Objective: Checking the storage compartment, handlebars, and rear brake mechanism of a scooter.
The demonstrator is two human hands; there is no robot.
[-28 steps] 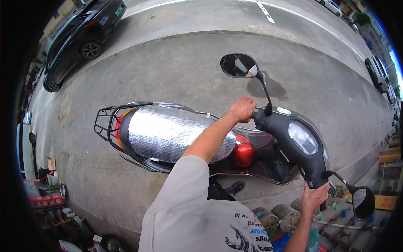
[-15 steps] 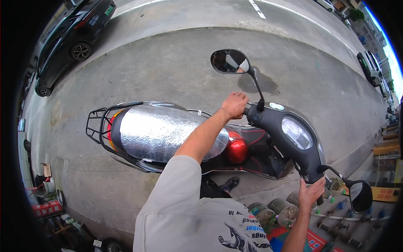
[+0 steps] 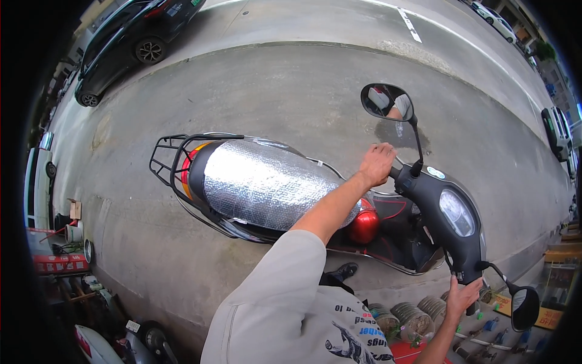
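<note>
A scooter point(image 3: 464, 246) stands in front of me, its front end to the right and its seat to the left. My left hand point(image 3: 377, 165) is closed round the far handlebar grip, below the far mirror point(image 3: 387, 101). At the near end of the handlebar, my right hand point(image 3: 465, 295) wraps the other grip, its thumb along the inner side; the fingers are partly hidden. Between the grips sits a round-cornered gauge panel point(image 3: 456, 212). Silver bubble foil point(image 3: 267, 185) covers the seat, and a red helmet-like rounded part point(image 3: 364, 225) sits in front of it.
A black rear rack point(image 3: 167, 159) sticks out behind the seat. The near mirror point(image 3: 525, 308) juts out right of my right hand. Several round ribbed pots point(image 3: 414, 321) line the ground nearby. A dark car point(image 3: 130, 42) is parked far left; another scooter point(image 3: 136, 343) stands lower left.
The view has shifted, so the scooter and both hands appear farther right and slightly lower. Both hands keep their hold on the grips.
</note>
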